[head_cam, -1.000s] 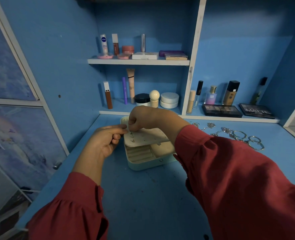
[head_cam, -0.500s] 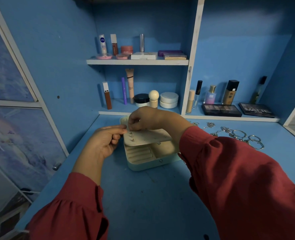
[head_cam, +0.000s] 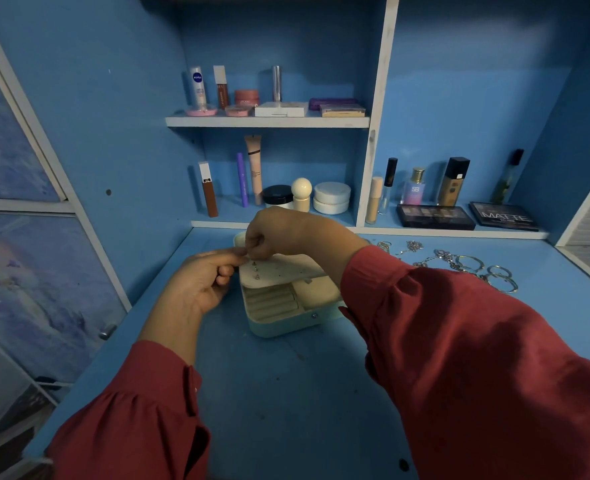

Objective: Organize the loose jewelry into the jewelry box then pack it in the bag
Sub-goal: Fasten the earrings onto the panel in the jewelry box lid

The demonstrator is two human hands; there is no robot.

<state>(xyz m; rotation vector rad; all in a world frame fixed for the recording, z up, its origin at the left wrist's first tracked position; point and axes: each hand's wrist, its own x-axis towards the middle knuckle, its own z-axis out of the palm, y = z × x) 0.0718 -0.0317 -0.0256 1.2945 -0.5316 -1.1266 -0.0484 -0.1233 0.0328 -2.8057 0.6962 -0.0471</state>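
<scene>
A pale green jewelry box [head_cam: 286,323] stands open on the blue desk, with ring rolls and a cream compartment inside. A cream earring panel [head_cam: 286,271] is held flat above it, with a few small earrings [head_cam: 256,270] stuck in it. My left hand [head_cam: 203,282] pinches the panel's left edge. My right hand [head_cam: 276,233] hovers over the panel's far left corner, its fingertips pinched on something tiny that I cannot make out. Loose chains and rings [head_cam: 466,265] lie on the desk to the right. No bag is in view.
Cosmetics fill the shelves behind: tubes, jars [head_cam: 331,199], bottles, and two dark palettes [head_cam: 435,216] at the desk's back. A white-framed cabinet door [head_cam: 27,254] stands to the left. Bare blue desk [head_cam: 286,393] lies in front of the box.
My right hand has shifted slightly over the panel's corner, and the panel has tilted a little. The left hand keeps its hold.
</scene>
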